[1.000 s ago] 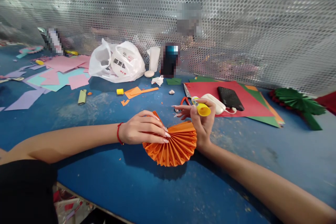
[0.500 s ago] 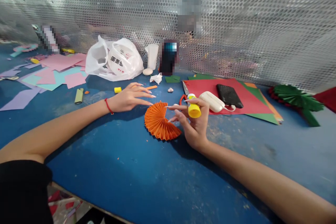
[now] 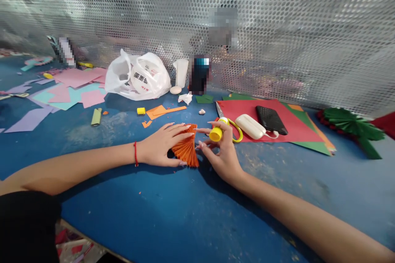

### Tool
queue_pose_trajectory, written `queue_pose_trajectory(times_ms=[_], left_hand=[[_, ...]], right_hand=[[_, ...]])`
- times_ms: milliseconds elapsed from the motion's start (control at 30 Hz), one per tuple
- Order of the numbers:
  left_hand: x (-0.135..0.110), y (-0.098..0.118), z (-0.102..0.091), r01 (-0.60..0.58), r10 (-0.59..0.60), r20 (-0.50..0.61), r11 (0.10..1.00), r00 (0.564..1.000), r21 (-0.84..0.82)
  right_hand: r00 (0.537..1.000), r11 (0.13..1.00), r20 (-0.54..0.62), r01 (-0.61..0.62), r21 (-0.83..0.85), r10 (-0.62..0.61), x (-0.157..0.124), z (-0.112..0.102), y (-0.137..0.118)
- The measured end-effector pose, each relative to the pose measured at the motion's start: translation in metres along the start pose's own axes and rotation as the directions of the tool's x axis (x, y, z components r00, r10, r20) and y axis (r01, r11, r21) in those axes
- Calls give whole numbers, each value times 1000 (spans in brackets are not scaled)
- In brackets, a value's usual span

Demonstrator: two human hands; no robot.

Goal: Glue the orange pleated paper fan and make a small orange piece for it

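A pleated orange paper fan [image 3: 187, 154] lies on the blue table in front of me. My left hand [image 3: 162, 144] reaches over its left side, fingers along the top and thumb at the lower edge, gripping the pleats and covering part of them. My right hand [image 3: 224, 154] is just right of the fan. A yellow glue stick [image 3: 217, 132] is tucked in its curled fingers, while the thumb and index finger extend towards the fan's right edge. Whether those fingertips touch the paper, I cannot tell. Yellow-and-red-handled scissors [image 3: 237, 133] lie partly hidden behind the right hand.
Beyond my left hand are a yellow cap [image 3: 141, 111], orange paper scraps [image 3: 154, 113] and a lighter [image 3: 96, 117]. A white plastic bag [image 3: 138, 76] stands behind. Red paper [image 3: 299, 129] carries a white device [image 3: 251, 126] and a black case [image 3: 271, 119]. A green paper fan [image 3: 348, 121] lies far right.
My left hand has come down onto the fan, uncovering orange scraps behind it. The fan's spread pleats are now gathered narrower. My right hand still holds the glue stick, which has tilted left.
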State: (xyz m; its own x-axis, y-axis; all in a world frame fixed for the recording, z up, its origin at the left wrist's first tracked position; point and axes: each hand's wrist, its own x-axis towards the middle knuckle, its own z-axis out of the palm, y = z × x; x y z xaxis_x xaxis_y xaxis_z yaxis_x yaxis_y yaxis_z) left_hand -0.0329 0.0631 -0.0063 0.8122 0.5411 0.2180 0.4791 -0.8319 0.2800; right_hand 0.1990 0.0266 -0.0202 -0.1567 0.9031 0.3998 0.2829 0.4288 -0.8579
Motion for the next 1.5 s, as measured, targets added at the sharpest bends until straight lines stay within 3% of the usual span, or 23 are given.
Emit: queue_pose_trajectory(times_ms=[167, 300, 433, 667, 800, 900, 1200, 1500], left_hand=[[3, -24, -8, -1, -1, -17, 998, 1000, -61], [4, -26, -8, -1, -5, -45, 992, 999, -130], [4, -21, -6, -25, 14, -113, 995, 994, -96], [4, -18, -7, -219, 217, -48, 975, 975, -38], [5, -15, -11, -401, 401, -27, 912, 916, -86], [6, -14, -12, -475, 477, -20, 871, 879, -123], [6, -13, -13, -479, 472, -82, 854, 878, -203], [5, -14, -14, -483, 475, -87, 856, 876, -187]], right_hand=[[985, 993, 125, 115, 25, -117, -4, 0, 2], [975, 980, 100, 197, 31, -199, -5, 1, 3], [976, 980, 89, 193, 50, -197, -5, 2, 1], [988, 981, 28, 148, 125, -152, -6, 0, 3], [983, 971, -83, 175, 165, -163, -7, 1, 7], [977, 975, -114, 193, 112, -180, -6, 2, 7], [984, 988, -84, 157, -2, -157, -4, 1, 7], [995, 991, 38, 100, -84, -97, -2, -1, 5]])
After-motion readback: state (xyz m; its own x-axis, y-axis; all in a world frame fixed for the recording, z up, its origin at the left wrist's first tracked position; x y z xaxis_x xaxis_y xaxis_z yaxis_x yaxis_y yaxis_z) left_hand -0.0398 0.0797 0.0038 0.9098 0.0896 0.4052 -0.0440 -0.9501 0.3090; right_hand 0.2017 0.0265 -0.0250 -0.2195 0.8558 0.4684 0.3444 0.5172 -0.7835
